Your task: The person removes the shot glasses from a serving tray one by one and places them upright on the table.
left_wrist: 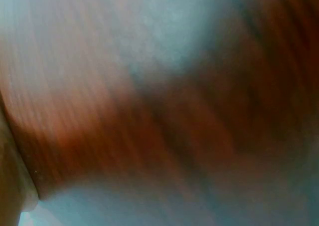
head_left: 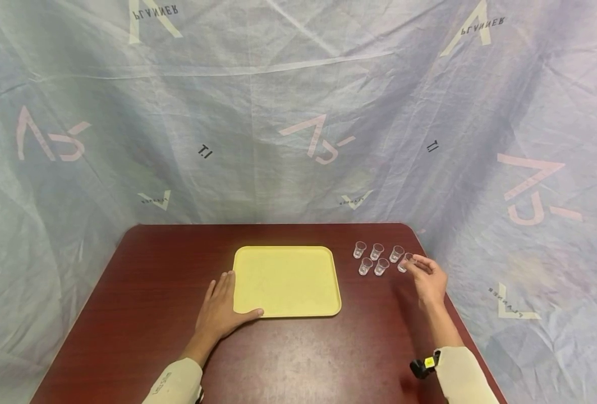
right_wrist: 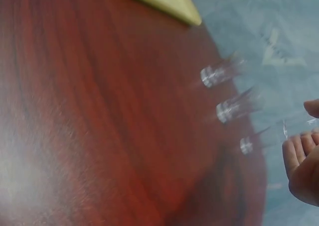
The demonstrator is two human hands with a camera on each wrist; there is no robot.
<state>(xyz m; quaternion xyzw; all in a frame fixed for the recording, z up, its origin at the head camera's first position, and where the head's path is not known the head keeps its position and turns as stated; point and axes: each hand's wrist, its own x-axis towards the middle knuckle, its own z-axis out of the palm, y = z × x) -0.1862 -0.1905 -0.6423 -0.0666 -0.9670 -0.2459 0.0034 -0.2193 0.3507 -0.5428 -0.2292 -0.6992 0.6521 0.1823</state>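
1. Left hand (head_left: 221, 310), fingers flat, steadies the yellow rectangular plastic tray (head_left: 286, 280) at mid-table.
2. Right hand (head_left: 428, 279) pinches one small clear plastic cup (head_left: 405, 262) among five others (head_left: 376, 251) near the dark red wooden table's (head_left: 142, 292) far right corner.

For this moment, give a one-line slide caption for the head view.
Left hand rests flat on the yellow tray's edge; right hand pinches one of six clear cups.
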